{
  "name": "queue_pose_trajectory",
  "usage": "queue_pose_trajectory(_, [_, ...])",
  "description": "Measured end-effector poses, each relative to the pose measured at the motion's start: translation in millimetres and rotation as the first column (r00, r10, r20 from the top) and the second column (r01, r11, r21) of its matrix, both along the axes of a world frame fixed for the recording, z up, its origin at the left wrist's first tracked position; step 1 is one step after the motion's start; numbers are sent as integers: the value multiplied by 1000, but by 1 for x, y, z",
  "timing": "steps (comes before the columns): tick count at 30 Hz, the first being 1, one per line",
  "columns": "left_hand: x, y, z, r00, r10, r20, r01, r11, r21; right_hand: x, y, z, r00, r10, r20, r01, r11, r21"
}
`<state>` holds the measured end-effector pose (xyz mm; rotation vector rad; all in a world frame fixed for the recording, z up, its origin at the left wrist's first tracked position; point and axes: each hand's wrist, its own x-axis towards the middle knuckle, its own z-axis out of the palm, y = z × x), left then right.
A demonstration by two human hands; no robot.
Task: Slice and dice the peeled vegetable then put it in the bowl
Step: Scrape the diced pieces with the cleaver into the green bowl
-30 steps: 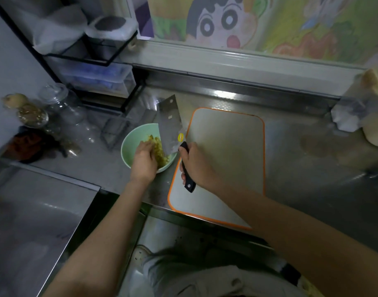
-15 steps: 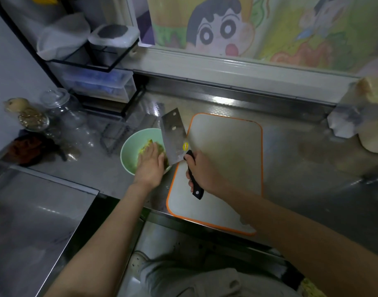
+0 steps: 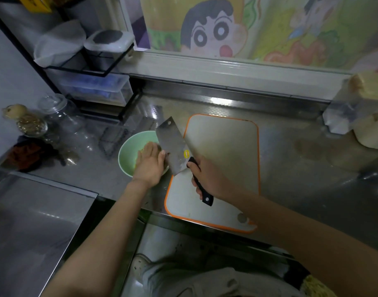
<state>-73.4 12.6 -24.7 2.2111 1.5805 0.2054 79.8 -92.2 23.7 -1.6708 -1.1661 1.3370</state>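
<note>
Over the pale green bowl (image 3: 126, 154), the left hand (image 3: 150, 162) lies flat with its fingers straight and together, gripping nothing, its thumb edge touching the broad face of the cleaver (image 3: 172, 146). It appears to be wiping clinging pieces off the steel, which would explain why the blade is held tilted with its lower edge over the bowl's rim, so that whatever comes loose falls inside. The right hand (image 3: 208, 179) is wrapped firmly round the black handle, just to the right of the left hand, with the butt of the handle pointing back toward the person. The diced vegetable (image 3: 142, 150) shows as yellowish bits under and just beyond the left fingers, inside the bowl; how much lies there is hard to say, since the hand covers most of it. The orange-rimmed cutting board (image 3: 224, 146) lies beneath and beyond the right hand, and I see no pieces left on it, so the task looks nearly finished. A small yellow sticker (image 3: 186, 154) sits on the blade near the handle; its print is too small to read.
</note>
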Motion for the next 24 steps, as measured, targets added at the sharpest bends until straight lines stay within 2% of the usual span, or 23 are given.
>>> queue_pose_trajectory(2, [-4,-2,1,995,68,-66,-71,997,-37,6,-3,-2,1000,-9,-3,9,1000,4])
queue_pose_trajectory(3, [-5,-3,1,995,91,-40,-91,996,-10,8,-4,-3,1000,-10,5,10,1000,12])
queue_pose_trajectory(5, [-4,-4,5,990,114,82,-122,988,95,13,-6,-6,996,-6,86,0,998,63])
queue_pose_trajectory(8, [1,-5,19,943,130,305,-212,944,254,19,-5,-7,942,-29,334,-35,982,184])
queue_pose_trajectory(10, [2,-8,32,902,110,418,-277,889,363,23,-4,-4,845,-45,533,-98,967,236])
queue_pose_trajectory(12, [2,-11,43,860,103,500,-352,828,435,24,-4,-1,702,-70,709,-190,941,280])
queue_pose_trajectory(14, [1,-14,49,843,71,534,-374,791,485,24,-3,-3,598,-91,797,-267,914,305])
queue_pose_trajectory(16, [0,-18,51,852,-42,522,-271,818,508,23,0,-5,571,-94,815,-301,900,315])
queue_pose_trajectory(19, [1,-26,42,883,-269,385,72,887,456,21,2,-6,582,-91,808,-300,899,318])
queue_pose_trajectory(22, [4,-32,26,865,-489,113,416,824,385,15,2,-2,554,-162,816,-316,867,387])
queue_pose_trajectory(24, [5,-34,19,854,-518,43,479,816,322,13,3,-5,514,-241,823,-365,807,464])
